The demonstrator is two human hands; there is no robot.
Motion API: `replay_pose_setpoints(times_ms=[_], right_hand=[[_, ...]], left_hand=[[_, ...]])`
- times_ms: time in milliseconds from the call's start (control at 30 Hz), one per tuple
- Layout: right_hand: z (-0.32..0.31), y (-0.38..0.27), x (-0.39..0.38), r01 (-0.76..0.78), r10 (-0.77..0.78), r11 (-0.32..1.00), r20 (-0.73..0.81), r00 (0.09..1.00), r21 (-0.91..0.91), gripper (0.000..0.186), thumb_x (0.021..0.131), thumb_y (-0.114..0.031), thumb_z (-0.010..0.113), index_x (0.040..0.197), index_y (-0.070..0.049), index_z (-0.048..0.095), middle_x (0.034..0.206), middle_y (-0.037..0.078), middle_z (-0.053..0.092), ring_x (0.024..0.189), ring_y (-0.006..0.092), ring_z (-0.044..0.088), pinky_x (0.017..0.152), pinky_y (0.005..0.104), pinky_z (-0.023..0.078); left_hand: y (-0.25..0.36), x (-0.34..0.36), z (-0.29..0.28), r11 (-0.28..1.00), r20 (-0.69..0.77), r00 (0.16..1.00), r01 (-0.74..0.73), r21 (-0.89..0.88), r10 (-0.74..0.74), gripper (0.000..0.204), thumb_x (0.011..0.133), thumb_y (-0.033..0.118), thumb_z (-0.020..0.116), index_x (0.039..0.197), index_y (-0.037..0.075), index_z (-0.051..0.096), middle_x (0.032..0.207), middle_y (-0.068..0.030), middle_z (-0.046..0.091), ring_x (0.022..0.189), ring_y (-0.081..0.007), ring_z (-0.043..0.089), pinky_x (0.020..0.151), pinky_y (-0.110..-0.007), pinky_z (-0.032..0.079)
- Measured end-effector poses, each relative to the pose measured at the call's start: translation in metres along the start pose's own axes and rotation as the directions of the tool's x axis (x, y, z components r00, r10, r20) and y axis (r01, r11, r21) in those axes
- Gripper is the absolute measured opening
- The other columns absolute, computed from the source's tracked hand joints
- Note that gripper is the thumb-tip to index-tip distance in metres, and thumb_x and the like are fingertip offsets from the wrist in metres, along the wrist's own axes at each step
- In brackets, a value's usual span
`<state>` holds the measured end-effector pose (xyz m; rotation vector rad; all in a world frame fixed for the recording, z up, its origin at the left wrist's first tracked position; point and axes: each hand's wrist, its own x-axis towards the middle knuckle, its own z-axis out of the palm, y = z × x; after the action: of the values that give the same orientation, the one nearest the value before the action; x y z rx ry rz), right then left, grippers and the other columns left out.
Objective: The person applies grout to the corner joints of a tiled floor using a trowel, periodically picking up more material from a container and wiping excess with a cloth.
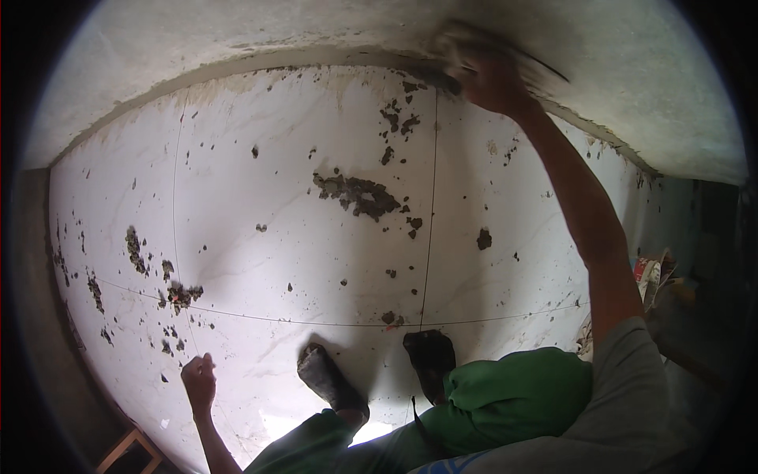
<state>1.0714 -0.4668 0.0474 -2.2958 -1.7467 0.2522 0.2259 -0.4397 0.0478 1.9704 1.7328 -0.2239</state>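
Observation:
My right hand grips a flat trowel against the grey plastered wall, just above where it meets the tiled floor; the trowel is blurred. My left hand is low on the left, over the white tiles, with its fingers curled; what they hold, if anything, is hidden. Dark clumps of mortar lie scattered on the marble-patterned tiles, with a smaller pile near a tile joint at the left. My feet in dark footwear stand on the tiles.
A grey wall runs down the left side. A wooden frame is at the lower left. At the right, bags or loose items lie beside a darker area, partly hidden by my right arm.

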Motion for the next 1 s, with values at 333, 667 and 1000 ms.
replay_pose_setpoints(times_ms=[333, 667, 1000], right_hand=[[0.044, 0.019, 0.014, 0.290, -0.321, 0.946, -0.314, 0.894, -0.143, 0.031, 0.099, -0.035, 0.072, 0.114, -0.007, 0.075, 0.084, 0.018, 0.074, 0.082, 0.0377, 0.074, 0.085, 0.0510, 0.057], [0.090, 0.002, 0.034, 0.229, -0.241, 0.970, -0.193, 0.951, -0.082, 0.034, 0.098, -0.038, 0.072, 0.116, -0.009, 0.075, 0.091, 0.019, 0.074, 0.089, 0.0383, 0.074, 0.089, 0.0535, 0.055], [0.049, -0.104, -0.097, 0.350, -0.443, 0.805, 0.093, 0.891, 0.479, 0.010, 0.087, -0.010, 0.070, 0.097, -0.007, 0.070, 0.081, 0.016, 0.071, 0.072, 0.0304, 0.072, 0.073, 0.0466, 0.058]], left_hand=[[0.026, 0.035, -0.006, 0.997, -0.082, 0.996, -0.034, 0.065, 0.039, 0.039, 0.105, 0.023, 0.063, 0.078, -0.004, 0.069, 0.064, -0.0164, 0.067, 0.052, -0.0237, 0.060, 0.056, -0.044, 0.047], [0.109, 0.068, 0.020, 0.985, 0.006, 0.997, -0.077, -0.157, 0.079, 0.040, 0.107, 0.027, 0.064, 0.083, -0.004, 0.069, 0.068, -0.0151, 0.069, 0.054, -0.0218, 0.062, 0.058, -0.040, 0.047], [0.094, 0.042, 0.033, 0.983, 0.205, 0.978, 0.073, -0.170, -0.038, 0.042, 0.107, 0.030, 0.063, 0.082, -0.003, 0.067, 0.061, -0.0106, 0.065, 0.051, -0.0180, 0.060, 0.056, -0.036, 0.046]])
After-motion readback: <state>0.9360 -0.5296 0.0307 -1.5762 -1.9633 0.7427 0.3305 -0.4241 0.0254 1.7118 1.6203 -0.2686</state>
